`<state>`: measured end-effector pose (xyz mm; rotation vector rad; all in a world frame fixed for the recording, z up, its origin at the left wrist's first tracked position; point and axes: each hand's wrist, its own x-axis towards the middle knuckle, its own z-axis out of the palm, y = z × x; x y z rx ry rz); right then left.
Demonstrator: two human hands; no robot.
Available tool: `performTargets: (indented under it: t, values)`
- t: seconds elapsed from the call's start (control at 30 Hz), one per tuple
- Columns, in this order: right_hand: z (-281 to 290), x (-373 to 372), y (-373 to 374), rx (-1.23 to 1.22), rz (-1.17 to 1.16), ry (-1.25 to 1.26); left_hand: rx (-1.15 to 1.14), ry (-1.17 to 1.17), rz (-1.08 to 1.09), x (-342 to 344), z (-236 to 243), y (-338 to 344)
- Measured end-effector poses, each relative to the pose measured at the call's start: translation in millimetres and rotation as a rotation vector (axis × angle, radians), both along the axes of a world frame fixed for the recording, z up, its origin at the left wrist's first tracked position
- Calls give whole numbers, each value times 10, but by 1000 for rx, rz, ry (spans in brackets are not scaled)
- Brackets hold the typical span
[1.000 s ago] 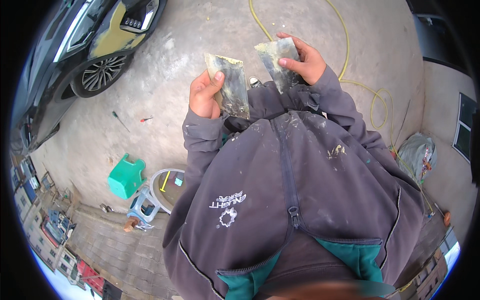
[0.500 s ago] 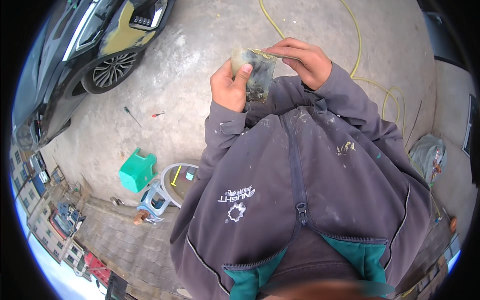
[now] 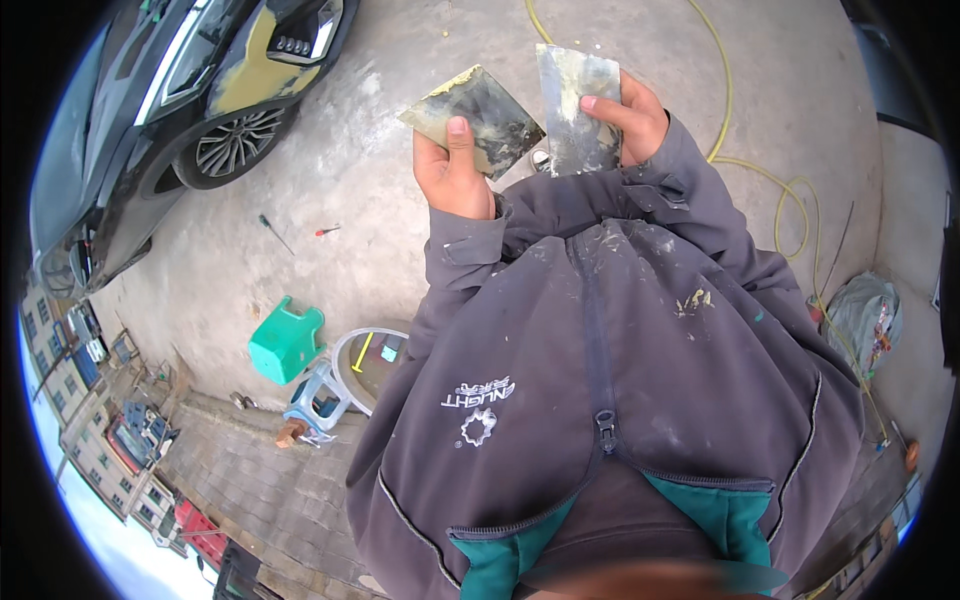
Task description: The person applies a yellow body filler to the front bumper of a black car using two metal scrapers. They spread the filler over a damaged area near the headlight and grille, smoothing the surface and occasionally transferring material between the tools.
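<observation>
1. Metal spreader blades, one per hand. Left hand (image 3: 455,175) pinches the left blade (image 3: 478,118), thumb flat on its lower face, fingers hidden behind.
2. Right hand (image 3: 628,112) grips the right blade (image 3: 572,105) by its right edge, thumb across the face, fingers wrapped behind.
3. Change: half a second ago the two blades were pressed together, overlapping in front of the chest; now they are pulled apart, side by side, near edges close, cannot tell if touching. Same split pose as one second ago.
4. Judgement: looks like a scrape or wipe stroke between blades just ended, filler being worked or cleaned off; both faces still smeared grey-yellow.
5. Left blade tilted, one corner pointing up-left; right blade more upright, long side vertical.
6. Both blades held high in front of the chest, above concrete floor (image 3: 400,230).
7. Sleeves and grey jacket (image 3: 600,330) spattered with paint flecks, zip closed.
8. Further out: dark car (image 3: 190,90) upper left with yellowish filler patch on the bumper; yellow hose (image 3: 790,190) looping right.
9. Green stool (image 3: 286,340) lower left, round tub just beside it; screwdriver (image 3: 327,231) on the floor; sack (image 3: 860,320) at right.
</observation>
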<state>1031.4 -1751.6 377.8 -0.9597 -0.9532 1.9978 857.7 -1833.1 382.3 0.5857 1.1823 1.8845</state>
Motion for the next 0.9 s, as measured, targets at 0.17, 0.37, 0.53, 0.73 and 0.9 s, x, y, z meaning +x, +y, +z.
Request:
performTargets:
  t: [0.17, 0.37, 0.53, 0.73, 0.9]
  values:
    - [41, -250, -88, 49, -235, -42, -87, 408, -125, 200, -7, -137]
    - [-38, -239, -55, 53, -233, -101, -325, 646, -257, 208, 87, -194]
    - [-109, -240, -39, 34, -228, -66, -325, 769, -283, 177, 105, -147]
    - [-73, -276, -16, 124, -158, -52, -279, 784, -348, 214, 40, -179]
    - [6, -233, 16, 233, -43, -147, -335, 837, -506, 158, -22, -159]
